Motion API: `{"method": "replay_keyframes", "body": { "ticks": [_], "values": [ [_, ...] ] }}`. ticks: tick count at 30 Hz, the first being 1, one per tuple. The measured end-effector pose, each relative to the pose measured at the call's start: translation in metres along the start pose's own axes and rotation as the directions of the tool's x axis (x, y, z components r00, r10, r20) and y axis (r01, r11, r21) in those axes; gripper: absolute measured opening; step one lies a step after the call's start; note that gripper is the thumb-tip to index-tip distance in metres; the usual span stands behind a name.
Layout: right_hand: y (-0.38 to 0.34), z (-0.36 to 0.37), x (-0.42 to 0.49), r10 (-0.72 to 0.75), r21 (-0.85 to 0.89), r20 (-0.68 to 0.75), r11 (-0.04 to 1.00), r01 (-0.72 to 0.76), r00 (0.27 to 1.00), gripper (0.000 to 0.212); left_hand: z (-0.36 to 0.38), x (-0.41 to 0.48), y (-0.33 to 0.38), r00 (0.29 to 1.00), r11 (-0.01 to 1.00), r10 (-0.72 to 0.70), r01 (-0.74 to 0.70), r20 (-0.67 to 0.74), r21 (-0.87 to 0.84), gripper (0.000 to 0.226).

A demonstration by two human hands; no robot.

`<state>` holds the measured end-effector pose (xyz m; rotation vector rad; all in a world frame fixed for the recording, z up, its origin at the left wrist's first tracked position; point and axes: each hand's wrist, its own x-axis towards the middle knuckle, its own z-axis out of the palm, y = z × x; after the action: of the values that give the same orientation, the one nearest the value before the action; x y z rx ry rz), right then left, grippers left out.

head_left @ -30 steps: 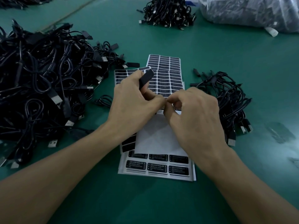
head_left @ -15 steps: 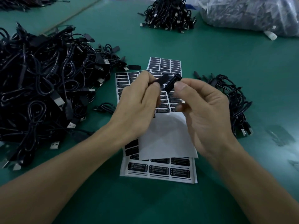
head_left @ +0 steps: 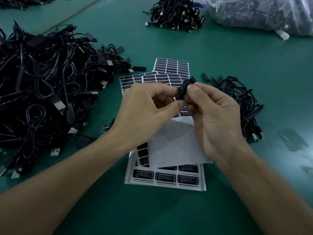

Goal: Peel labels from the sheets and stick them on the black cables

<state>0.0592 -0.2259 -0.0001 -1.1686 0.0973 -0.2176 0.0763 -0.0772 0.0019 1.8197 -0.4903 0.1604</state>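
A small black cable controller block [head_left: 186, 86], with a white-printed black label on its upper face, sits raised between my two hands above the label sheets [head_left: 165, 177]. My left hand [head_left: 145, 109] pinches its lower end with thumb and fingers. My right hand [head_left: 213, 114] pinches its side, thumb on the label. The sheets of black labels lie fanned on the green table [head_left: 169, 214], one with a bare white backing area [head_left: 176, 143]. The rest of the held cable is hidden behind my hands.
A large heap of black USB cables [head_left: 42, 92] fills the left side. A small bundle of cables [head_left: 240, 106] lies right of the sheets. Another cable pile [head_left: 176, 13] and a clear plastic bag of cables [head_left: 264, 12] sit at the far edge.
My right hand left the sheet and rose with a peeled label. Both hands came together above the sheets, and the label now lies on the block held between them.
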Motion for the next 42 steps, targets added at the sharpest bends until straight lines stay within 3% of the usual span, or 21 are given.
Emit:
{"method": "replay_keyframes", "body": {
  "ticks": [7,19,42],
  "values": [
    [0.0004,-0.0020,0.0013,-0.032,-0.050,0.040,0.998,0.034,0.999,0.020,-0.0020,0.0027,0.0000,0.997,0.994,-0.065,0.068,0.034,-0.091,0.025],
    [0.0050,-0.0056,0.0029,-0.103,-0.207,0.054,0.972,0.112,0.993,0.013,-0.0058,0.0069,-0.0058,0.977,0.945,-0.161,0.193,0.136,-0.266,0.015],
    [0.0079,-0.0060,0.0047,-0.166,-0.299,0.077,0.937,0.182,0.983,0.011,-0.0057,0.0064,-0.0028,0.976,0.934,-0.185,0.210,0.114,-0.288,0.013]
  ]
}}
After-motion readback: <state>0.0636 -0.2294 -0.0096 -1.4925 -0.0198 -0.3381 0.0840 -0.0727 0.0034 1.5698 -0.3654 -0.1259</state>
